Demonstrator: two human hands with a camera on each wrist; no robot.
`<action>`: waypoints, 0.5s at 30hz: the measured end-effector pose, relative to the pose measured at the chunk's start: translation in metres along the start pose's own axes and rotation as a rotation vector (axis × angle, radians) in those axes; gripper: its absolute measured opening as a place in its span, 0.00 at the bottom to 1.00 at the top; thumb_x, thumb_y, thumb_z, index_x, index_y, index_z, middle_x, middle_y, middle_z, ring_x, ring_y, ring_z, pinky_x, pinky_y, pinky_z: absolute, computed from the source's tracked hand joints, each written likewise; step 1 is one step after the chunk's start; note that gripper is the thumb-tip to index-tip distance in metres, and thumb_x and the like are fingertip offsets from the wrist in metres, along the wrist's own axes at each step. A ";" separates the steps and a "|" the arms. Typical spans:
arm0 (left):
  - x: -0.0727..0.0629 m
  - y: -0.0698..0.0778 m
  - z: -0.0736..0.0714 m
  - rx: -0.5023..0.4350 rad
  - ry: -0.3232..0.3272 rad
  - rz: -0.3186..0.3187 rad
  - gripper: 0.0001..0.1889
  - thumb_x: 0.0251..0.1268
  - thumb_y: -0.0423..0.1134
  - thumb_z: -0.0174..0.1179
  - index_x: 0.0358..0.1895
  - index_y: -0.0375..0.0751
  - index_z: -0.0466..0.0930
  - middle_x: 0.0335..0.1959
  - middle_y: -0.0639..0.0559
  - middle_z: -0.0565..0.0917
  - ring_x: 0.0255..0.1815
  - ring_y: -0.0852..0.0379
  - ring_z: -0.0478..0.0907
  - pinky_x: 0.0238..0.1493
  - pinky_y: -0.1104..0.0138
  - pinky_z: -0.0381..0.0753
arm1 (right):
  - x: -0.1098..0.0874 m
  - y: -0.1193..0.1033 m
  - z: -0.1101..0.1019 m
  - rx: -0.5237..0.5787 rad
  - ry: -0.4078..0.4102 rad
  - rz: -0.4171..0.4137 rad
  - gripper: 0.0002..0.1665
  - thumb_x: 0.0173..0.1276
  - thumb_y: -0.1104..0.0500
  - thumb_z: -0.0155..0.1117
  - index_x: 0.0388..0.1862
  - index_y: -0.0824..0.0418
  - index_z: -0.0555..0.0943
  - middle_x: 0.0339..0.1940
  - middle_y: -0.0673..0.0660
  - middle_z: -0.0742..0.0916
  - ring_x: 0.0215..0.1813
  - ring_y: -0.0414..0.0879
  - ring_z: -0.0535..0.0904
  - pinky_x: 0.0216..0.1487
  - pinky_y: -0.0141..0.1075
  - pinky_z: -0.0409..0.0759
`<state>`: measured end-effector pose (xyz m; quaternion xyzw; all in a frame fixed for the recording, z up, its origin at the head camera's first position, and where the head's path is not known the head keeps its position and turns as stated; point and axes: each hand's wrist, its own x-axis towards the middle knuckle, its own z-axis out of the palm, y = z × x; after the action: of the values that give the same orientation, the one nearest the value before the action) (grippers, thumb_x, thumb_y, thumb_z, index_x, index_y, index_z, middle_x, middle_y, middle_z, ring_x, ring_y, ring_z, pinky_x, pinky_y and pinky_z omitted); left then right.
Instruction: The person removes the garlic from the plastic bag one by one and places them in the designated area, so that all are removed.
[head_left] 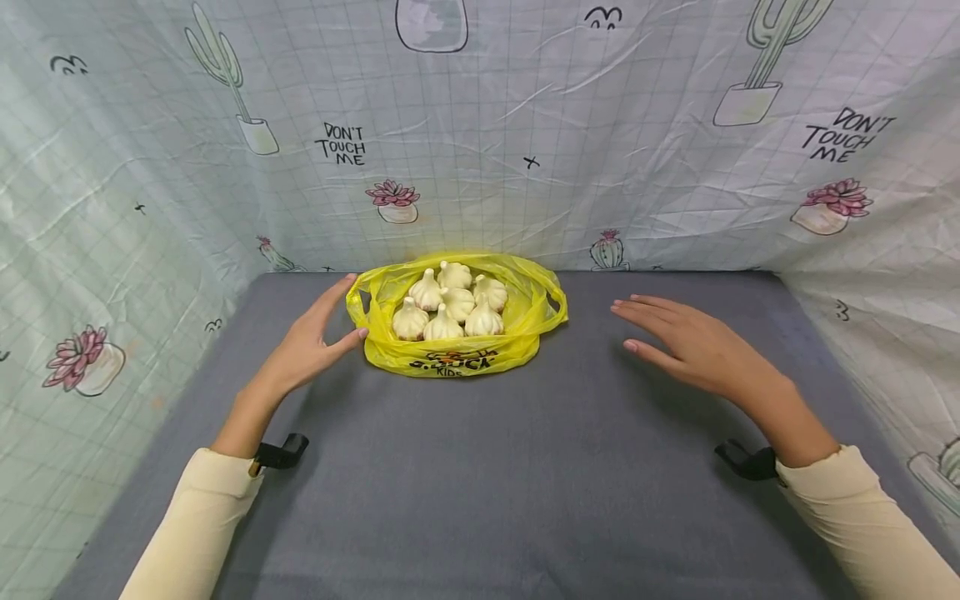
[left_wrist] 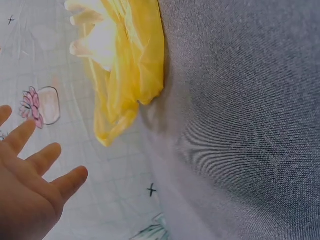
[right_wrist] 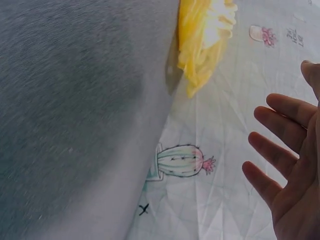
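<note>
1. So, the bag (head_left: 517, 348) is sitting on the counter (head_left: 487, 483), back by the cloth (head_left: 465, 125), mouth gaping wide. Guess that's why the garlic (head_left: 457, 305) shows so well from above.
2. I count seven bulbs inside, all bunched up. My guess is the saggy sides hem them in so nothing rolls off.
3. The left hand (head_left: 306, 346) is just beside the bag's left loop (head_left: 354, 305). Its fingers (left_wrist: 72, 182) are spread, thumb well apart, pinching nothing. From wrist level there's a gap to the plastic.
4. The right hand (head_left: 690, 342) hangs well apart from the other end. Fingers nearly straight, slightly spread, holding nothing.
5. Hands flank the bag, probably because its loops stick out at the sides.
</note>
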<state>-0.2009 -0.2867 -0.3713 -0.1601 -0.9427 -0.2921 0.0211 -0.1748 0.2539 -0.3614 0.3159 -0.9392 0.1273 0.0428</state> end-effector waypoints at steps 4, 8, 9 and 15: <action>0.008 -0.008 0.001 -0.053 0.001 -0.057 0.44 0.71 0.55 0.61 0.83 0.65 0.45 0.84 0.50 0.49 0.82 0.38 0.47 0.72 0.30 0.52 | 0.008 -0.002 0.000 0.037 -0.003 0.017 0.33 0.79 0.44 0.57 0.78 0.53 0.70 0.76 0.57 0.74 0.77 0.58 0.66 0.72 0.61 0.64; 0.018 -0.018 0.002 -0.141 -0.008 -0.086 0.44 0.71 0.56 0.63 0.83 0.68 0.46 0.84 0.54 0.49 0.82 0.39 0.49 0.72 0.33 0.56 | 0.019 -0.004 0.001 0.074 0.002 0.025 0.31 0.80 0.44 0.56 0.77 0.51 0.70 0.74 0.58 0.75 0.76 0.58 0.67 0.72 0.61 0.65; 0.021 -0.021 0.002 -0.165 -0.010 -0.092 0.44 0.71 0.56 0.63 0.83 0.68 0.46 0.84 0.54 0.49 0.82 0.39 0.50 0.72 0.33 0.57 | 0.022 -0.005 0.001 0.085 0.003 0.027 0.31 0.80 0.44 0.56 0.77 0.50 0.70 0.74 0.58 0.75 0.75 0.58 0.68 0.71 0.60 0.65; 0.037 -0.038 0.002 -0.286 -0.030 -0.158 0.43 0.71 0.53 0.64 0.82 0.70 0.47 0.84 0.59 0.47 0.82 0.37 0.51 0.68 0.31 0.61 | 0.039 -0.010 0.001 0.134 -0.003 0.024 0.31 0.80 0.41 0.54 0.78 0.47 0.69 0.74 0.56 0.76 0.73 0.57 0.71 0.69 0.60 0.69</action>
<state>-0.2473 -0.3043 -0.3882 -0.0910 -0.9013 -0.4217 -0.0390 -0.1999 0.2231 -0.3540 0.3069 -0.9324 0.1899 0.0187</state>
